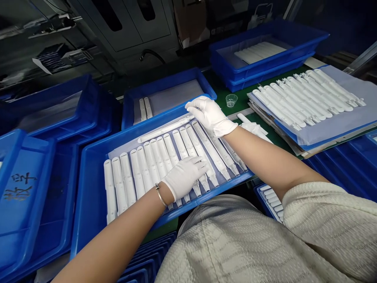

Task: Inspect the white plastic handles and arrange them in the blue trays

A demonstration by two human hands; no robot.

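My left hand point(185, 177), in a white glove, lies across several long white plastic parts point(151, 159) set side by side in a blue tray point(92, 169). Its fingers are stretched out, and no part is lifted in it. At the tray's far rim, my gloved right hand point(206, 114) has its fingers bent together with the thumb; what they hold, if anything, is hidden. Just below those fingertips ends a single white plastic part point(165, 129) lying crosswise above the row. The right forearm and glove cover some of the parts at the right end.
Behind stands another blue tray point(171, 96) with two white parts. To the right, more white parts lie on a paper-covered stack point(338, 118). A clear cup point(231, 100) and a crumpled white glove or cloth point(255, 129) are nearby. Blue bins point(20, 204) flank the left.
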